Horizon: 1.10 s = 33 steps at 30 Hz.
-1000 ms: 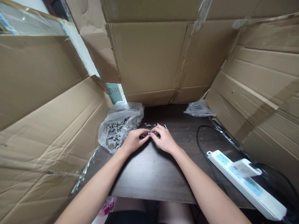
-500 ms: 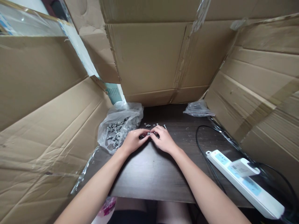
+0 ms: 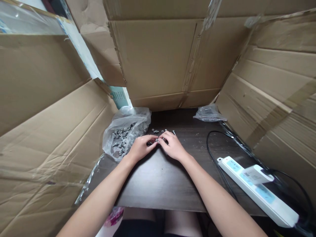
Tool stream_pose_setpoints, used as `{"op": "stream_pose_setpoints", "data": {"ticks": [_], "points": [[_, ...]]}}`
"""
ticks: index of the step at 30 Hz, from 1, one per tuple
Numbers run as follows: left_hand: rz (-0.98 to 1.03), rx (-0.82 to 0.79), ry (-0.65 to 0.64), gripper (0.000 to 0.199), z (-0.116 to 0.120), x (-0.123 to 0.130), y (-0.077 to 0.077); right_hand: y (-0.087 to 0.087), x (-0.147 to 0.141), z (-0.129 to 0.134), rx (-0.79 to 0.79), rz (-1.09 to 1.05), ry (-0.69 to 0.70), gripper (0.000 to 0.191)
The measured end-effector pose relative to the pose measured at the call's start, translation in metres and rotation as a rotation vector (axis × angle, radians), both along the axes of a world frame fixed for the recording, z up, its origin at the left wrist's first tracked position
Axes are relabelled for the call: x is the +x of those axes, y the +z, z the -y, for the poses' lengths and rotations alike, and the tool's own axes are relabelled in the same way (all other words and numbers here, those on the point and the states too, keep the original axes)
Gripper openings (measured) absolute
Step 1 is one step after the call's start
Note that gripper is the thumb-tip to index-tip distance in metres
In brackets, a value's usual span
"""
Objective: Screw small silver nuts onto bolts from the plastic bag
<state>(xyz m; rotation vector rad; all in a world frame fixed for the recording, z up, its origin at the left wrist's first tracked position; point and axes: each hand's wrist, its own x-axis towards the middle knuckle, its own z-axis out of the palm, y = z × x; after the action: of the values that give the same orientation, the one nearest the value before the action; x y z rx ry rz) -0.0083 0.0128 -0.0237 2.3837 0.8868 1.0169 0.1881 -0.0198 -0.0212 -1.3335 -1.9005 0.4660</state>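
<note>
My left hand (image 3: 141, 147) and my right hand (image 3: 172, 144) meet fingertip to fingertip above the dark table (image 3: 160, 184). Pinched between them is a small shiny metal screw (image 3: 157, 140), mostly covered by the fingers, so its exact form is hard to see. Both hands are closed on it. Just beyond the fingers lie a loose screw (image 3: 156, 131), a small ring-shaped washer (image 3: 153, 130) and another screw (image 3: 174, 132) past my right knuckles. Beside my left hand, an open clear plastic bag (image 3: 108, 138) holds many metal screws (image 3: 120, 136).
A white power strip (image 3: 256, 191) with a plugged-in white adapter (image 3: 258, 173) lies at the right, its black cable (image 3: 209, 148) curving over the table. A folded plastic bag (image 3: 209, 113) rests at the back right. Cardboard walls (image 3: 158, 59) enclose the left, back and right.
The whole view has shifted very slightly. Both hands stay in the same place, with fingers still together on the small metal piece; only slight finger movement shows.
</note>
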Motion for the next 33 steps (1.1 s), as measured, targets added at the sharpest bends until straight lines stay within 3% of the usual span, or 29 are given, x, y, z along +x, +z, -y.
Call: {"op": "stream_pose_setpoints", "data": {"ticks": [7,15,23,29,33], "points": [[0.007,-0.002,0.002,0.022,0.0002,-0.0004,0.0012,0.001,0.0002,0.001,0.017,-0.004,0.0,0.007],[0.002,0.007,0.009,0.022,-0.0003,-0.0004,0.0001,0.0003,-0.0001,0.0013,0.0,-0.008,0.002,0.013],[-0.004,0.0,0.008,0.023,-0.0003,-0.0012,0.0,0.001,-0.0001,0.0013,0.024,-0.032,0.009,0.008],[-0.003,0.009,0.007,0.022,-0.0004,-0.0006,-0.0003,0.0003,-0.0002,0.0002,-0.005,-0.001,0.005,0.019],[-0.004,0.02,0.013,0.022,-0.0006,-0.0006,0.0005,0.0016,0.0,0.0014,0.0,-0.018,-0.007,0.01]]}}
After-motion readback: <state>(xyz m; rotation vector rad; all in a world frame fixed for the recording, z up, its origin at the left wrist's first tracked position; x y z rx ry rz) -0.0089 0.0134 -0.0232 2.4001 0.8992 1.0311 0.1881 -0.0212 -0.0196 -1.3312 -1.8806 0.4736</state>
